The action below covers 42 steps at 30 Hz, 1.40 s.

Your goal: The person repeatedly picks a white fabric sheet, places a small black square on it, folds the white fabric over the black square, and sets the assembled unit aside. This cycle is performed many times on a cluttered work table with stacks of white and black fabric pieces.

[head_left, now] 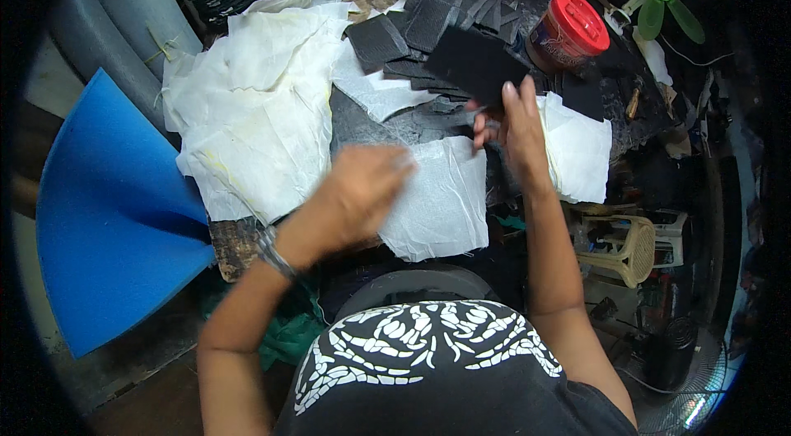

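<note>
The right hand (512,127) grips a black rectangular piece (476,63) just above centre frame, its long axis running upper left to lower right. The left hand (367,189), blurred, lies flat and open on the white sheet (441,197) at lower left of the piece.

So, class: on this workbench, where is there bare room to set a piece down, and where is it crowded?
The one bare patch is the dark bench top, bordered by the white sheet pile, the black pieces and the single white sheet under the left hand. It is crowded around the red-lidded jar and behind the right hand, which holds a black rectangular piece.
</note>
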Tool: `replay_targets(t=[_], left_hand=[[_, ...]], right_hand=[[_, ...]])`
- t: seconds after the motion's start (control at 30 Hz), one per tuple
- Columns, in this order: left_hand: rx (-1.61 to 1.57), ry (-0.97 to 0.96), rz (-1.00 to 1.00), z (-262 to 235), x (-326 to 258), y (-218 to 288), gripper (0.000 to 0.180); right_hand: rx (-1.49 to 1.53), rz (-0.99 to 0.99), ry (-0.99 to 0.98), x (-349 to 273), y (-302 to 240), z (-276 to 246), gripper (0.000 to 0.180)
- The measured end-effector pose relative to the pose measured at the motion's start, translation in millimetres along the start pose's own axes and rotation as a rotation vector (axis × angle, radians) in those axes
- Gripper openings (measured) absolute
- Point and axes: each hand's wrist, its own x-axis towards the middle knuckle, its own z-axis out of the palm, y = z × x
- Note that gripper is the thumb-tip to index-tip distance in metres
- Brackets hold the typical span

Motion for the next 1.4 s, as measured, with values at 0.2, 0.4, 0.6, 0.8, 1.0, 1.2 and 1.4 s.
replay_targets(t=[0.2, 0.4, 0.6, 0.8, 1.0, 1.2, 1.4], left_hand=[[0.066, -0.176, -0.077, 49, -11, 63, 0.054], [0.053, -0.258, -0.097, 43, -11, 58, 0.059], [0.027, -0.250, -0.151, 35, -13, 56, 0.059], [0.240, -0.083, -0.290, 15, -13, 30, 0.048], [0.260, -0.048, -0.385, 6, 12, -17, 0.059], [0.376, 0.198, -0.507, -9, 2, -41, 0.033], [0.176, 0.452, -0.556, -8, -20, -34, 0.028]], right_hand=[[-0.637, -0.380, 0.465, -27, 11, -28, 0.035], [-0.087, -0.413, 0.381, -31, -7, -18, 0.021], [0.311, 0.030, 0.133, -24, 29, 33, 0.016], [0.370, -0.001, 0.175, -22, 42, 24, 0.011], [0.485, 0.008, 0.214, -24, 42, 17, 0.014], [0.474, -0.003, 0.149, -31, 37, 8, 0.018], [0.453, 0.008, 0.233, -24, 20, -5, 0.024]])
